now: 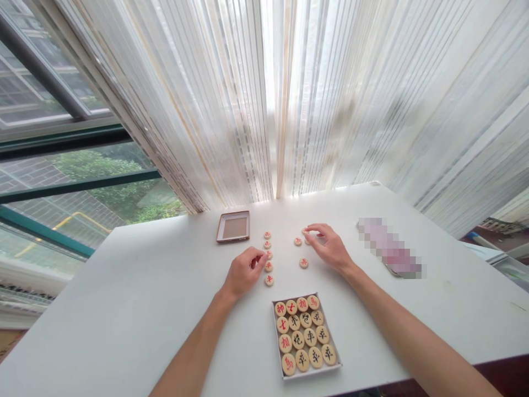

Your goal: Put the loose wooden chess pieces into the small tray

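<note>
Near the table's middle, my left hand (247, 269) has its fingers curled, with the tips at the middle disc of a short column of round wooden xiangqi pieces with red characters. The nearest piece in that column (269, 280) lies flat. My right hand (329, 247) reaches farther out to the right and pinches a xiangqi piece (305, 231) between thumb and fingers; part of it is hidden. Close by, one loose red-marked piece (297, 241) lies left of the right fingers and another (303, 263) lies nearer to me.
In front of me a shallow white box (311, 377) holds rows of red and black pieces. Its brown-rimmed lid or tray (219, 239) lies at the back left. A blurred-out flat object (390, 247) rests on the right of the white table (136, 298). Curtains and a window stand behind.
</note>
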`<act>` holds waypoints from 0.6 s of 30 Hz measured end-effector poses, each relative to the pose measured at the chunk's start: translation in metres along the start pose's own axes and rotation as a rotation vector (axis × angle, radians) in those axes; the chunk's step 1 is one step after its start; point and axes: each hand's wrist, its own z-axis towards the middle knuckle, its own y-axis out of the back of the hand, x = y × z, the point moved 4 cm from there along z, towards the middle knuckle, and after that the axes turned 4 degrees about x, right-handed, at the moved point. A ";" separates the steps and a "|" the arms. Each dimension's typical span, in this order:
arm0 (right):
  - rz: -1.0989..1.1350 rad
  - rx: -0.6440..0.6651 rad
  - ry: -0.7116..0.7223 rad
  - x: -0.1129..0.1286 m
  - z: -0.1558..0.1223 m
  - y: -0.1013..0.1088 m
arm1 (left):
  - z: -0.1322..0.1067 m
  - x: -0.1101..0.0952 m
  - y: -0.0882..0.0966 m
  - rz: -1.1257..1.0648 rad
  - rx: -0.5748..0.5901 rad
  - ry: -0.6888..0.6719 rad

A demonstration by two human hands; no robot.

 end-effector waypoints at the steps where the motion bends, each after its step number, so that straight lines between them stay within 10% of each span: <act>1: -0.010 0.004 0.011 0.001 0.000 0.001 | -0.001 -0.001 0.001 0.022 0.010 -0.006; 18: -0.162 0.445 0.170 0.039 -0.019 0.006 | -0.013 -0.011 0.013 0.139 0.254 0.024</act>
